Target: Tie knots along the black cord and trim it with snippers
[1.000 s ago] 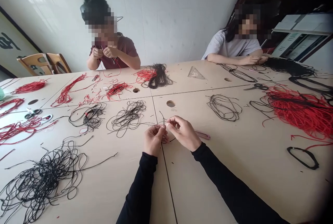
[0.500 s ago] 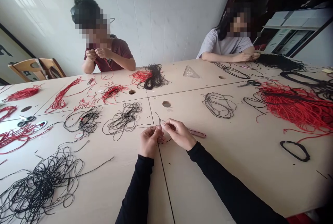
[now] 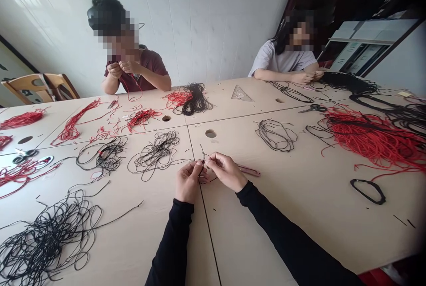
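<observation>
Over the seam of the table, my left hand (image 3: 189,182) pinches a thin black cord (image 3: 202,150) between thumb and index finger. A short end of that cord sticks up above the fingertips, and part of it curves below them. My right hand (image 3: 228,173) is closed in a pinch just to the right, its fingertips close to the left ones and on the cord. How the cord runs between the fingers is too small to make out. A slim pink tool (image 3: 249,170) lies on the table beside my right hand, partly hidden by it.
Black cord bundles (image 3: 158,150) and a loose black coil (image 3: 276,135) lie around my hands. A big black tangle (image 3: 49,237) is at left, a red cord pile (image 3: 362,133) at right. Scissors (image 3: 25,156) and a triangle ruler (image 3: 242,94) lie farther off. Two people sit opposite, handling cords.
My right fingertips have drawn slightly apart from my left ones, and more of the black cord shows at the left fingertips. The whole view has shifted a little.
</observation>
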Tool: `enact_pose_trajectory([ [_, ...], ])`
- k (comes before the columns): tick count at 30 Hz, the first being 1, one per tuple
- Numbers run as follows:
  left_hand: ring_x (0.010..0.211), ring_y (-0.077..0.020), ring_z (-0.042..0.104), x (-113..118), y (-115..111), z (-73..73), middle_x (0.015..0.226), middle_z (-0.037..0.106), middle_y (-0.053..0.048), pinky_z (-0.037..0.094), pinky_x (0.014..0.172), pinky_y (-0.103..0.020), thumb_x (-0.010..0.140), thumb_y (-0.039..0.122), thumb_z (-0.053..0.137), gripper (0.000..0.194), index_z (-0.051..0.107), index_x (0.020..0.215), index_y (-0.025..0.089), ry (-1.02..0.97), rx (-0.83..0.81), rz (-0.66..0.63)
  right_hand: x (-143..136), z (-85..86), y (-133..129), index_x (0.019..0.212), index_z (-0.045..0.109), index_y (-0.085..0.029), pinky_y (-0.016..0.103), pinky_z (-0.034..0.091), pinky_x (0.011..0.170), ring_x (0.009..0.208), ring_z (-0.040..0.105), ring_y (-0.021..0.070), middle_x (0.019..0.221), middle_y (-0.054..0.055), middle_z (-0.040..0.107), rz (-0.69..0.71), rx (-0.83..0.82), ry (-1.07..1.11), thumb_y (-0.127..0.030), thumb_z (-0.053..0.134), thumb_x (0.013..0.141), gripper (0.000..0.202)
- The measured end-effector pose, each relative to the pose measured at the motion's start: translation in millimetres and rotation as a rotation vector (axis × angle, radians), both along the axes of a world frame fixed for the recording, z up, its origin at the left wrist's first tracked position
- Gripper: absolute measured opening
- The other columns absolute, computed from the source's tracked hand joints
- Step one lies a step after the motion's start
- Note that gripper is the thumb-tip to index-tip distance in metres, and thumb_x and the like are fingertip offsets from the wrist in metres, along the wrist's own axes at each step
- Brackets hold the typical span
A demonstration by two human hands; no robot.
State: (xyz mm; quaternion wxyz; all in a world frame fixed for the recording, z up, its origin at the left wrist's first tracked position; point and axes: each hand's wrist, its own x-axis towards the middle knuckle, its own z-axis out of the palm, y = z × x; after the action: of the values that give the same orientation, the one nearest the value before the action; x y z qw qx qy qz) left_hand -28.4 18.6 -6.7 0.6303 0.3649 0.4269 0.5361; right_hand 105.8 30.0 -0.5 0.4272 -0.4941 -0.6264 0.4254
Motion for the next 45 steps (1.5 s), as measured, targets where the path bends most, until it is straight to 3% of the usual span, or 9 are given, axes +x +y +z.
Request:
enact_pose_trajectory([
  [6,0.049,-0.0100,0.056,0.2,0.3,1.6,0.061,0.059,0.000,0.049,0.048,-0.023,0.067,0.043,0.073,0.034,0.063,0.072,0.011,0.010,0.004,-0.001,0.5,0.8,-1.4,0.070,0.048,-0.019,0.025,0.037,0.059,0.060,0.044,0.0117,0.067,-0.002,0.053,0.061,-0.015,0.016,-0.033,0.047,0.084,0.020],
  [20,0.047,-0.0108,0.056,0.2,-0.3,1.2,0.058,0.059,0.001,0.048,0.045,-0.024,0.063,0.040,0.077,0.033,0.058,0.068,0.013,-0.006,-0.029,0.057,0.5,1.3,-1.2,0.072,0.053,-0.017,0.026,0.038,0.062,0.063,0.048,0.0123,0.069,-0.001,0.055,0.013,-0.018,-0.032,-0.031,0.049,0.083,0.018],
  [25,0.046,-0.0105,0.056,0.6,-0.3,1.1,0.058,0.058,0.001,0.048,0.044,-0.023,0.063,0.039,0.076,0.032,0.058,0.069,0.013,0.012,-0.019,0.058,-0.1,0.7,-1.3,0.083,0.057,-0.017,0.026,0.041,0.064,0.066,0.049,0.0126,0.074,0.000,0.058,0.024,0.005,-0.007,-0.036,0.053,0.084,0.020],
  [36,0.049,-0.0124,0.059,2.2,-0.3,-2.8,0.060,0.061,0.000,0.052,0.048,-0.027,0.066,0.039,0.072,0.036,0.060,0.085,0.012,-0.032,0.004,0.038,1.1,-2.4,-0.5,0.084,0.058,-0.016,0.026,0.041,0.061,0.063,0.048,0.0129,0.071,0.002,0.057,0.027,-0.017,0.019,-0.046,0.049,0.086,0.032],
  [45,0.047,-0.0114,0.058,2.0,1.0,-5.4,0.059,0.061,0.000,0.051,0.048,-0.026,0.064,0.042,0.075,0.039,0.064,0.085,0.010,-0.032,0.000,0.041,1.6,-1.0,-1.1,0.079,0.057,-0.016,0.026,0.041,0.061,0.061,0.047,0.0127,0.068,0.000,0.054,0.013,-0.014,0.017,-0.049,0.050,0.085,0.034],
])
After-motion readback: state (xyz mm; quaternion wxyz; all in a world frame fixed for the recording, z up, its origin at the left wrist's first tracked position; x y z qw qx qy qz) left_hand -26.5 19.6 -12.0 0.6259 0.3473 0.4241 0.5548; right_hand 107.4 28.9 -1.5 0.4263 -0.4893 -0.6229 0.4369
